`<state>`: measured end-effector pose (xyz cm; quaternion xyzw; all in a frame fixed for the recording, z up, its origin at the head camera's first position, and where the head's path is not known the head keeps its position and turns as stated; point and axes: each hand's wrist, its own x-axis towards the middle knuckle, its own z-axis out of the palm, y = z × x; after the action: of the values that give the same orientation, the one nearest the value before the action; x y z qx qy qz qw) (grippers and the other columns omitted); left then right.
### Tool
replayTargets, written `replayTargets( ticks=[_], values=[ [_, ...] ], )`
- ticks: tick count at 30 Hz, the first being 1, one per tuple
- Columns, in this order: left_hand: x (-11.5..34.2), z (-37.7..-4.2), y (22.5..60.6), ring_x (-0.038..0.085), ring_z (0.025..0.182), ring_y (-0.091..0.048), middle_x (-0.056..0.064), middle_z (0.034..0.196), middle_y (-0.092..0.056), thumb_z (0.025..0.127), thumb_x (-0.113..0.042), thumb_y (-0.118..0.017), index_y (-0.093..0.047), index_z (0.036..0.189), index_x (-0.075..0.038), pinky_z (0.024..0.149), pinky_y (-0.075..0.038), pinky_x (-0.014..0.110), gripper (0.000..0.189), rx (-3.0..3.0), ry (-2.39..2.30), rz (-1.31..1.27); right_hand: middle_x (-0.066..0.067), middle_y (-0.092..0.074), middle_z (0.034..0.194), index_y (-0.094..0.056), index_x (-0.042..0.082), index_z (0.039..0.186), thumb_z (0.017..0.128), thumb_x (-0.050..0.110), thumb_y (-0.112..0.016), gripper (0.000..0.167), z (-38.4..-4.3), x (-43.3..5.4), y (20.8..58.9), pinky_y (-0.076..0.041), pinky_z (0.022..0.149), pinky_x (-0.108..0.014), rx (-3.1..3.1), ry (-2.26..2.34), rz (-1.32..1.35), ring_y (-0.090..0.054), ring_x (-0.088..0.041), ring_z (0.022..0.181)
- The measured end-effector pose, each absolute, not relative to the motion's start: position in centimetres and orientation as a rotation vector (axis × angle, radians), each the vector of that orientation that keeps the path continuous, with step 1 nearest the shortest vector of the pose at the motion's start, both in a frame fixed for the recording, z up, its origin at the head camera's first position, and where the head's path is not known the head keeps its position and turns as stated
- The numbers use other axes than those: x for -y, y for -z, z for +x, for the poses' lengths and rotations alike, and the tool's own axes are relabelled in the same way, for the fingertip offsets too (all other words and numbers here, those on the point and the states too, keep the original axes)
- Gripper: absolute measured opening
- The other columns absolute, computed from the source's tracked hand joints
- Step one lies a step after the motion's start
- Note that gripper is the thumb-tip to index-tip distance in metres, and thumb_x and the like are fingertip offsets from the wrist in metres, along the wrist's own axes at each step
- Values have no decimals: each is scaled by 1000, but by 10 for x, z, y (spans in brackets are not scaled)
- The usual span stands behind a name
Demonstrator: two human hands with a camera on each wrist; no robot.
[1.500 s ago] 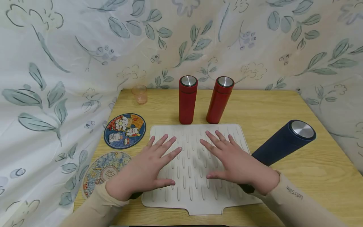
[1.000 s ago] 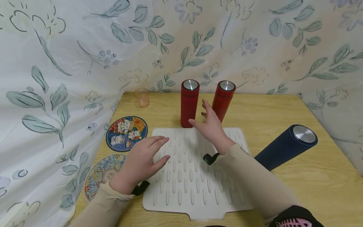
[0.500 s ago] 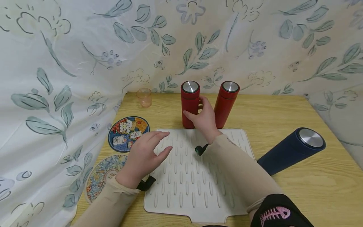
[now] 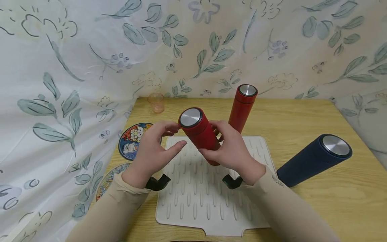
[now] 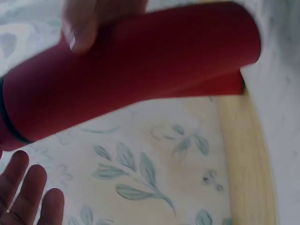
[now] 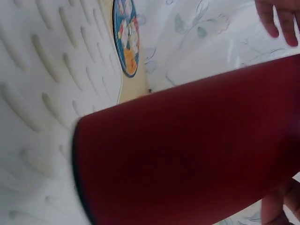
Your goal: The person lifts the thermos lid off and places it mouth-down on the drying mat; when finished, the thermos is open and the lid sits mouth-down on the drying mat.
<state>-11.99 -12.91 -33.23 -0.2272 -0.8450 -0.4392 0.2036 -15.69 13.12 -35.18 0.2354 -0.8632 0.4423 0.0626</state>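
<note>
A red thermos bottle (image 4: 203, 137) with a silver-topped lid tilts left above the white ribbed mat (image 4: 208, 201). My right hand (image 4: 234, 148) grips its lower body, thumb in front and fingers behind. Beside the lid, my left hand (image 4: 155, 151) has its fingers loosely bent and thumb spread, the fingertips right at the lid's edge. In the left wrist view the bottle (image 5: 131, 70) crosses above the left fingers (image 5: 35, 187). The right wrist view shows its base end (image 6: 154, 164) raised over the mat.
Another red thermos (image 4: 243, 109) stands behind the mat. A dark blue thermos (image 4: 311, 161) is at the right. On the left are an oval cartoon coaster (image 4: 130, 149), a round patterned coaster (image 4: 110, 179) partly hidden by the arm, and a small pink clear cup (image 4: 157, 103).
My right hand reached to the left red thermos, took hold of it, lifted it and brought it nearer over the mat, tilted. My left hand drew back from the mat, then moved up beside its lid.
</note>
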Motion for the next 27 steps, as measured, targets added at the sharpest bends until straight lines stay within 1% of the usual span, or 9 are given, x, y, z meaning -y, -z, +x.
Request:
replayTargets(
  ticks=[2, 4, 9, 11, 13, 16, 19, 24, 27],
  values=[
    [129, -119, 328, 26, 116, -71, 10, 128, -76, 90, -8, -90, -71, 132, -4, 98, -63, 51, 47, 2371, 1334, -616, -1, -71, 127, -62, 16, 147, 79, 22, -99, 77, -147, -137, 351, -61, 86, -47, 2648, -1294, 744, -66, -21, 112],
    [130, -117, 324, 24, 122, -69, 8, 133, -74, 88, -6, -89, -67, 137, -4, 101, -63, 49, 54, 2386, 1435, -642, -1, -72, 127, -64, 16, 146, 78, 23, -99, 77, -140, -142, 350, -61, 86, -45, 2680, -1246, 776, -67, -21, 110],
    [131, -111, 317, 27, 144, -59, 10, 160, -60, 88, 1, -86, -53, 159, -6, 112, -59, 45, 78, 2403, 1574, -953, 1, -72, 124, -67, 16, 144, 73, 27, -102, 80, -127, -155, 348, -61, 83, -40, 2738, -1127, 857, -68, -19, 104],
    [132, -109, 315, 28, 151, -55, 11, 167, -54, 90, 3, -83, -50, 163, -5, 116, -56, 44, 80, 2400, 1597, -1089, 1, -73, 123, -67, 16, 143, 72, 27, -102, 80, -124, -158, 347, -62, 83, -39, 2747, -1101, 886, -68, -18, 104],
    [131, -107, 313, 27, 153, -53, 11, 170, -51, 91, 4, -80, -50, 163, -4, 118, -54, 42, 79, 2401, 1615, -1171, 2, -73, 122, -68, 16, 142, 71, 27, -103, 79, -121, -161, 347, -63, 82, -39, 2749, -1092, 916, -68, -17, 105],
    [130, -108, 311, 27, 154, -52, 12, 170, -51, 91, 7, -75, -54, 160, -3, 119, -54, 41, 73, 2407, 1624, -1245, 3, -74, 122, -69, 16, 140, 73, 26, -102, 76, -118, -163, 347, -63, 82, -38, 2752, -1086, 948, -68, -17, 105],
    [130, -111, 309, 26, 150, -55, 11, 165, -57, 90, 7, -75, -60, 156, -4, 113, -58, 40, 68, 2434, 1571, -1277, 4, -74, 123, -69, 17, 140, 72, 26, -102, 76, -116, -165, 347, -64, 83, -38, 2764, -1073, 968, -69, -15, 106],
    [131, -116, 310, 25, 138, -61, 9, 152, -65, 85, 2, -82, -66, 149, -4, 98, -64, 39, 65, 2487, 1521, -1300, 6, -74, 123, -68, 18, 140, 70, 28, -104, 79, -113, -166, 350, -63, 86, -39, 2781, -1017, 993, -70, -13, 107],
    [128, -115, 311, 22, 126, -65, 7, 143, -68, 83, -3, -88, -69, 144, -6, 93, -65, 39, 64, 2535, 1492, -1220, 6, -75, 123, -68, 18, 139, 70, 30, -104, 79, -111, -166, 352, -63, 87, -40, 2780, -990, 997, -71, -13, 106]
  ],
)
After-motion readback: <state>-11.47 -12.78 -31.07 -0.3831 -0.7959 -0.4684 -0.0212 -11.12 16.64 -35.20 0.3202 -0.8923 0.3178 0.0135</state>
